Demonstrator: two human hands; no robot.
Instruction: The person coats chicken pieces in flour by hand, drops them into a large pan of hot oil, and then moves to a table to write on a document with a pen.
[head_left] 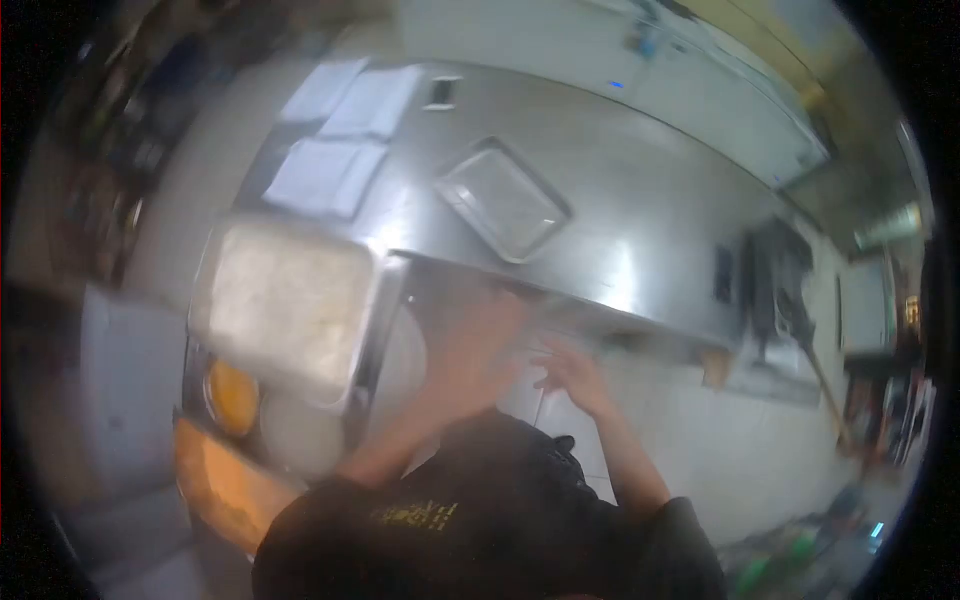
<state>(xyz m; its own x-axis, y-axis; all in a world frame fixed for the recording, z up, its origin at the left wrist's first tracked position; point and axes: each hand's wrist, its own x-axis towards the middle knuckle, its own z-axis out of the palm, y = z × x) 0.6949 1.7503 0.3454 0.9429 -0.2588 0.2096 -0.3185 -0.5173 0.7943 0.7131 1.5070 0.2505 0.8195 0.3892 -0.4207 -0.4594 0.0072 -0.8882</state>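
Note:
My left hand [485,340] is smeared by motion in front of my body, near the edge of the steel table [640,180]; its fingers cannot be made out. Close by on the right, my right hand [570,372] is raised with fingers apart and nothing visible in it. An empty-looking metal tray [507,200] lies at a slant on the table beyond both hands. To the left is a large tray [290,305] filled with something pale, and beside my left forearm is a round whitish thing [400,365], partly hidden.
White cloths or papers [328,175] and a phone-like object [441,93] lie at the table's far left. A yellow-filled bowl [234,396] and an orange surface [235,485] are at lower left. Dark equipment [775,290] stands at the right end.

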